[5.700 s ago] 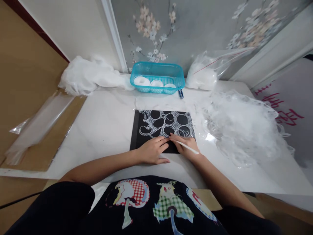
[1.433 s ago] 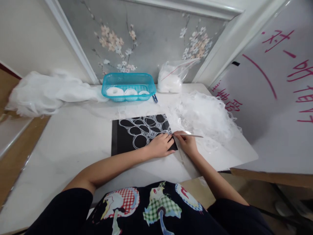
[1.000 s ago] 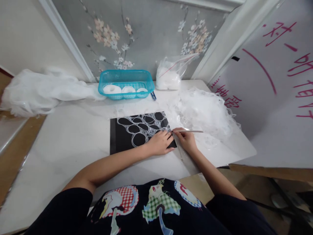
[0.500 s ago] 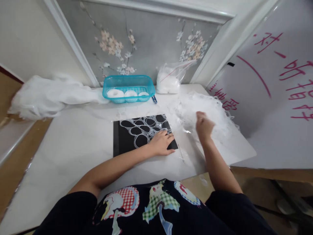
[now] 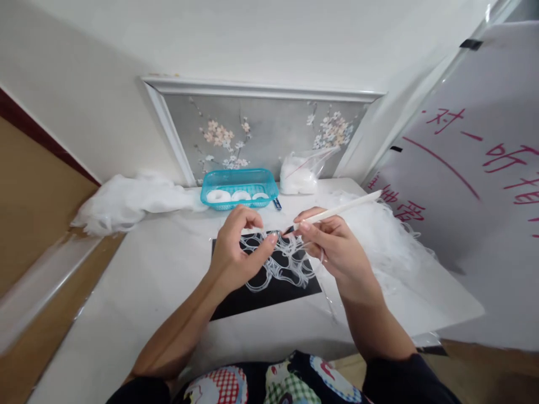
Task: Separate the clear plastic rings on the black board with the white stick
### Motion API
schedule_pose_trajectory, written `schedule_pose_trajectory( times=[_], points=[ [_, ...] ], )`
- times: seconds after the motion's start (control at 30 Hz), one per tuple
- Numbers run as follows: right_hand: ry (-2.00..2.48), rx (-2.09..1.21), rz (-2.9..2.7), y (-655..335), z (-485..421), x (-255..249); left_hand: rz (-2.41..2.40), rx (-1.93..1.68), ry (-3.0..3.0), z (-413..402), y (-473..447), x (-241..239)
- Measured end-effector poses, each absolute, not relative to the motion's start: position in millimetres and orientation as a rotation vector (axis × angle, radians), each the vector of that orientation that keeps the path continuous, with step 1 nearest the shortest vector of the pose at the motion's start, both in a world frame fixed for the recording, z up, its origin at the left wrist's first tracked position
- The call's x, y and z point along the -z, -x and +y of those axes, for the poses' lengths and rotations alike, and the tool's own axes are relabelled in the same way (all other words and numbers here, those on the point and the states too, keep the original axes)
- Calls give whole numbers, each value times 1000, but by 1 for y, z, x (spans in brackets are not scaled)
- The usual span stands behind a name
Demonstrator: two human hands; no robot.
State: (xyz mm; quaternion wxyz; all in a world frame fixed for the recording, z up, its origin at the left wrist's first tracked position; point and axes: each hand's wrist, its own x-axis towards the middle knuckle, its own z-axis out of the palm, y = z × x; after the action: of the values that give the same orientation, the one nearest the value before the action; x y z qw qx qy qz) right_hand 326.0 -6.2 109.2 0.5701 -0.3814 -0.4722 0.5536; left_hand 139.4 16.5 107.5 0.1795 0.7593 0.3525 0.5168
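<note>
A black sheet lies on the white table, with a linked cluster of translucent white rings over it. My left hand is closed at the upper edge of the cluster, its thumb and fingers on the strands; the exact grip is partly hidden. Between the thumb and fingers of my right hand is a slim white pen-like tool. Its dark tip points left, toward my left thumb and the rings. Some thin strands hang by my right fingers.
Behind the sheet stands a blue basket with white rings in it. A clear bag of white material is beside it. Tangled white strands lie right, a white bundle left. A whiteboard borders the right side.
My left hand has risen from lying flat on the sheet to the rings' upper edge. My right hand has come in from the strand pile and now holds the white tool. The view has tilted up.
</note>
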Motion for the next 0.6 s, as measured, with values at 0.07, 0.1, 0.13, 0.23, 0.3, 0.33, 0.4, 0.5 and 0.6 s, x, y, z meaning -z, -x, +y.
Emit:
schedule_pose_trajectory(
  times=[0.07,0.1,0.13,0.23,0.3,0.33,0.4,0.5,0.6],
  points=[
    [846,-1332,-1163,-317,-2,-113,963,-1498,-2240,10,-130,-117],
    [830,-1348,-1175,-313,0,-112,967,-1493,-2284,8,-126,-119],
    [817,-1371,-1171,-310,1,-111,971,-1472,-2324,6,-123,-120],
    [787,-1468,-1113,-301,5,-105,988,-1315,-2383,5,-117,-119],
    [774,-1508,-1099,-298,5,-102,1015,-1211,-2380,7,-116,-117],
    [776,-1513,-1107,-298,5,-101,1033,-1182,-2382,9,-116,-116],
    [801,-1489,-1141,-298,5,-101,1099,-1201,-2391,13,-116,-114],
    [868,-1309,-1127,-301,8,-101,1234,-1465,-2269,16,-113,-110],
    [890,-1219,-1018,-304,12,-100,1088,-1714,-2198,16,-110,-109]
  ],
)
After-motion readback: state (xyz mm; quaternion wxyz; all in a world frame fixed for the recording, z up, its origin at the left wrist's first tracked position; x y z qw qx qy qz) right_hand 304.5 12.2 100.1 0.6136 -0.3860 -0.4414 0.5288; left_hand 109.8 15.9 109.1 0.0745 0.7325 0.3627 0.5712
